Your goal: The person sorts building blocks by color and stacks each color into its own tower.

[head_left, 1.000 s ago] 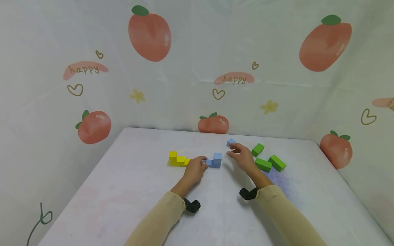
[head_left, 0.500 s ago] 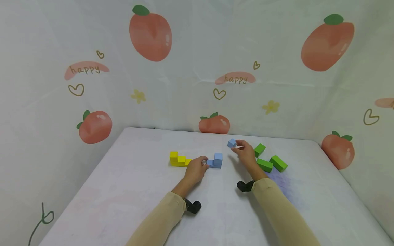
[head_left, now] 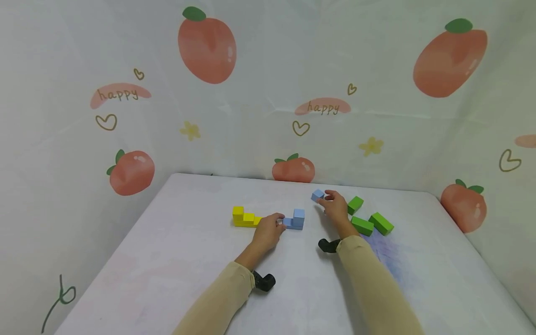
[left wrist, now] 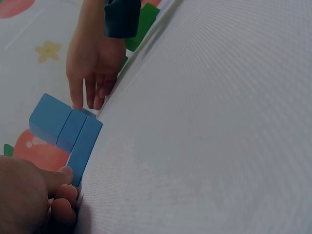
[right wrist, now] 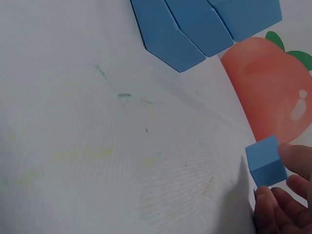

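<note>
Now right fingers (right wrist: 296, 159) further forward, parted at blue cube (right wrist: 265, 162), grip unclear; left fingers (left wrist: 64, 210) pinch long blue block (left wrist: 87, 150).

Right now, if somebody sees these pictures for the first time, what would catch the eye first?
Probably the large printed red fruits high on the pale backdrop. Next, on the white table, stepped yellow blocks left of the left hand and stepped blue blocks right of it. Three green blocks lie right of the right hand, which touches a small blue cube.
</note>
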A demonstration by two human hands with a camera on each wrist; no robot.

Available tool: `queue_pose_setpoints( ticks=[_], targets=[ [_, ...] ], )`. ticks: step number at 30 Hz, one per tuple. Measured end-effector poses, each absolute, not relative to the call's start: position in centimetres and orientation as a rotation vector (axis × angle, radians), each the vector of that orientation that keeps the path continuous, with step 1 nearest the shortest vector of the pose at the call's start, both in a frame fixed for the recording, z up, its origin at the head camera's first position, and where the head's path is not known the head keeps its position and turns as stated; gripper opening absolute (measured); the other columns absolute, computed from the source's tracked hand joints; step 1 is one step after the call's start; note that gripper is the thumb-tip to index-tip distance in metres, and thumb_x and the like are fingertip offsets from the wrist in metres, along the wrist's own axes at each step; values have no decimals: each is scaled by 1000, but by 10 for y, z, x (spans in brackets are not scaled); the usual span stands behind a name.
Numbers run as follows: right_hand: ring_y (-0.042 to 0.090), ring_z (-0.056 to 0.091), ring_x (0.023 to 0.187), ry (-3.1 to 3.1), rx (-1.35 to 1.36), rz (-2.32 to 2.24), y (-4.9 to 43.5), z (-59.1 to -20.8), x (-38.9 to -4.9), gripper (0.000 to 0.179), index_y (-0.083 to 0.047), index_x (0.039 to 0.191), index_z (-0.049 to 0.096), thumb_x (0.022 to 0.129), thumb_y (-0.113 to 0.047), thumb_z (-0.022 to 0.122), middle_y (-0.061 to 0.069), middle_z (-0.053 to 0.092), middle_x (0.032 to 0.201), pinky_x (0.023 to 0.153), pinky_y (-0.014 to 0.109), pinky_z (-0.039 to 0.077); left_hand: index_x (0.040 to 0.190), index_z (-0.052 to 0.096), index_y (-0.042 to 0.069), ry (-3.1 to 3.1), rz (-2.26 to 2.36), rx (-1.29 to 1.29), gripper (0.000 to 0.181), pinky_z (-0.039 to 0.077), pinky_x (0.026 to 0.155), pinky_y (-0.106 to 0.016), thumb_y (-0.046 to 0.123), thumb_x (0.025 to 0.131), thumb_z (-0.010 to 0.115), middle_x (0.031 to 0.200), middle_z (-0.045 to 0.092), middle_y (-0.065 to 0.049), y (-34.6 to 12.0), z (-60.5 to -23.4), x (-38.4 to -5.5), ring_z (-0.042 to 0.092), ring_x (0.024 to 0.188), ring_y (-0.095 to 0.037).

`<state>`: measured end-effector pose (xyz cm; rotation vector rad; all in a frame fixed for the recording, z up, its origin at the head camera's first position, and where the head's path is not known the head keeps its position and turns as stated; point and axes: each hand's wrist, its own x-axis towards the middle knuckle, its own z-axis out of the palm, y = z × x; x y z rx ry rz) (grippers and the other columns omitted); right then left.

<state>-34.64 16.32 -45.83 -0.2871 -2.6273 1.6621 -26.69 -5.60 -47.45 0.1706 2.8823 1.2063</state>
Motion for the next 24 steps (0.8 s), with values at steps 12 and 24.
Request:
queue_pose_setpoints(
  ticks=[12, 24],
  targets=[
    [33, 49, 104, -2693, -298, 1446, 164, -464, -352, 44, -1, 132, 54, 94, -22, 63, 19, 55, 117, 92, 44, 43, 128, 62, 11, 2893, 1197, 184, 33, 47, 68, -27, 16, 95, 63, 85, 58, 3, -54, -474, -263, 52, 74, -13],
    [32, 52, 107, -2717, -244, 1478, 162, -458, -347, 42, 0, 132, 55, 96, -20, 62, 19, 57, 122, 91, 42, 46, 128, 61, 11, 2896, 1185, 165, 34, 48, 69, -27, 17, 96, 64, 86, 58, 3, -56, -472, -264, 53, 75, -13]
  ],
)
